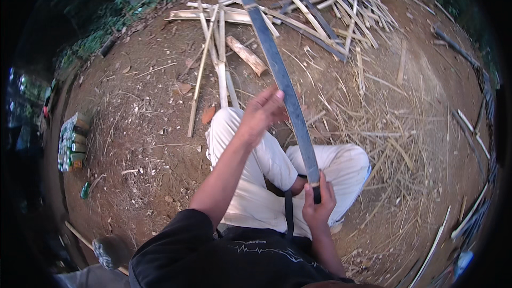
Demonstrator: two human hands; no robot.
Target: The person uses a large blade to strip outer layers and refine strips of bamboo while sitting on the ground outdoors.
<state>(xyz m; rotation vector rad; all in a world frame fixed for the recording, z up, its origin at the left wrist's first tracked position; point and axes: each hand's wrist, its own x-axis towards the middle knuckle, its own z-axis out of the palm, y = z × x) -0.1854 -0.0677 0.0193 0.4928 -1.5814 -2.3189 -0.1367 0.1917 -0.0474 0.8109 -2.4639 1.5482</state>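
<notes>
A long, dark grey bamboo strip (282,77) slants across the middle, from the top of the view down to my lap. Pale node lines cross it. My right hand (319,202) is closed round its near end, thumb on one side and fingers on the other. Further up, my left hand (261,111) holds the strip at its left edge. The thumb shows there, while the other fingers pass partly behind the strip and are partly hidden. Both hands are over my folded legs in pale trousers (250,154).
Split bamboo strips (341,8) lie heaped at the far side, with a short piece of wood (246,56) nearer. Shavings (389,133) cover the ground at right. A stack of cans (73,141) stands at left, near a green bottle (85,190). Poles (469,138) line the right edge.
</notes>
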